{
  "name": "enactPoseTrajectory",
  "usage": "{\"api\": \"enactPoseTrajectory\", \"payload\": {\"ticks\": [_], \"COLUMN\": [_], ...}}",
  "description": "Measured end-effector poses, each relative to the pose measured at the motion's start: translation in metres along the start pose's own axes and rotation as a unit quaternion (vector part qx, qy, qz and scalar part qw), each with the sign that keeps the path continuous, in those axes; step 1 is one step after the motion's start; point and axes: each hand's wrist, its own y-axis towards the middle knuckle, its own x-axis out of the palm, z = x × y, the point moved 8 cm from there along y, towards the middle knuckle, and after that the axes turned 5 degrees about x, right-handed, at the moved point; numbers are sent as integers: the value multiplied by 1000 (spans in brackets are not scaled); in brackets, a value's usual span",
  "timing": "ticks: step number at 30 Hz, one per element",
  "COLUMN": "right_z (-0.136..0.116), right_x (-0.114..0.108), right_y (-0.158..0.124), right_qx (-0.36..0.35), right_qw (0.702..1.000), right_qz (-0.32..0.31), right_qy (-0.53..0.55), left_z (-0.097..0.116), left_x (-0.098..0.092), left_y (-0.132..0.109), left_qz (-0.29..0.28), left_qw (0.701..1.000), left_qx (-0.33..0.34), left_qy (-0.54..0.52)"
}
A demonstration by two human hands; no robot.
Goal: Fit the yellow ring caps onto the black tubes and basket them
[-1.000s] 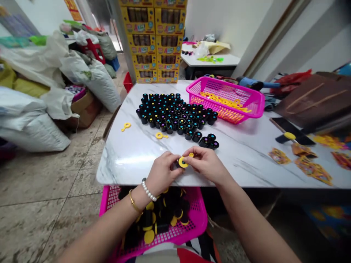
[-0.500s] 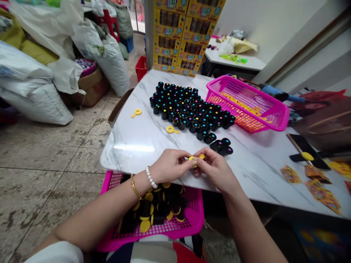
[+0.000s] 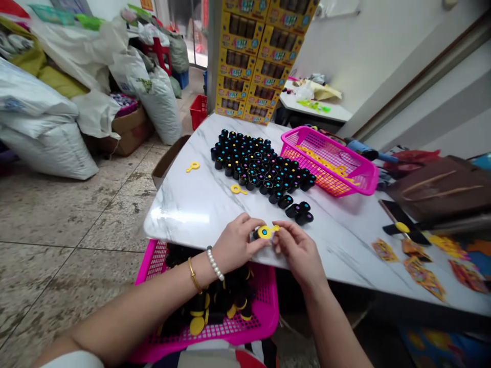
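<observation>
Over the table's front edge, my left hand (image 3: 240, 240) is closed on a small black cylinder, mostly hidden by the fingers. A yellow ring piece (image 3: 264, 232) sits on its end, with a blue dot in the ring's middle. My right hand (image 3: 301, 250) pinches the handle of that yellow piece. Many black cylinders with coloured dots (image 3: 257, 163) stand grouped beyond my hands. Two loose yellow ring pieces (image 3: 237, 189) lie to the left of the group.
A pink basket (image 3: 366, 179) of yellow pieces stands at the right. Below the table edge, another pink basket (image 3: 270, 301) holds black and yellow cylinders. Stacked yellow boxes (image 3: 264, 66) rise at the back. Wrappers (image 3: 424, 276) and a phone-like object lie right.
The yellow ring piece is now face-up on the black cylinder, showing the blue dot. My hands are slightly lower and further apart. The view has shifted a little.
</observation>
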Motion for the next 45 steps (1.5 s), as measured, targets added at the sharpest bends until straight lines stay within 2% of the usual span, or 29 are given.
{"api": "enactPoseTrajectory", "payload": {"ticks": [4, 7, 10, 12, 16, 19, 21, 23, 24, 25, 27, 28, 30, 32, 34, 38, 40, 42, 45], "right_z": [4, -1, -14, -19, -15, -18, -22, -18, -13, -7, 5, 10, 16, 13, 4, -6, -1, 4, 9], "right_x": [-4, 7, 22, 28, 31, 31, 31, 37, 42, 47, 57, 60, 62, 59, 48, 4, -13, -20, -25], "right_y": [7, 17, 23, 24, 14, -1, -15, -33, -43, -52, -67, -72, -75, -74, -68, -49, -38, -29, -23], "right_qx": [49, 93, 84, 75, 66, -13, -67, -78, -71, -60, -41, -34, -24, -29, -52, -57, -32, -14, 20], "right_qw": [995, 989, 973, 963, 966, 965, 955, 949, 948, 947, 943, 940, 940, 951, 966, 986, 988, 990, 997], "right_qz": [-53, -118, -181, -202, -191, -147, -95, -89, -103, -121, -152, -162, -163, -152, -120, 30, 73, 75, 40], "right_qy": [62, -13, -120, -160, -164, -218, -272, -293, -293, -290, -294, -299, -298, -266, -221, -153, -132, -115, -65], "left_z": [5, 6, 7, 6, 2, 3, 7, 9, 7, 1, -17, -28, -44, -50, -45, -12, 4, 17, 28], "left_x": [4, 2, 0, 1, 9, 10, 8, -3, -14, -29, -62, -73, -80, -73, -60, -22, 2, 21, 34], "left_y": [0, 4, 12, 17, 15, 6, 1, 1, 6, 13, 32, 41, 54, 61, 59, 35, 21, 14, 15], "left_qz": [-19, -41, -82, -109, -131, -144, -188, -227, -219, -186, -82, -47, -29, -43, -59, -90, -113, -113, -69], "left_qw": [999, 998, 994, 991, 987, 980, 972, 962, 962, 966, 970, 965, 953, 948, 945, 948, 958, 974, 995], "left_qx": [27, 26, 25, 30, 16, 5, 29, 58, 62, 57, 20, 0, -21, -18, -3, 47, 70, 71, 24], "left_qy": [26, 50, 73, 76, 92, 134, 141, 141, 149, 168, 229, 259, 300, 315, 322, 303, 253, 183, 63]}}
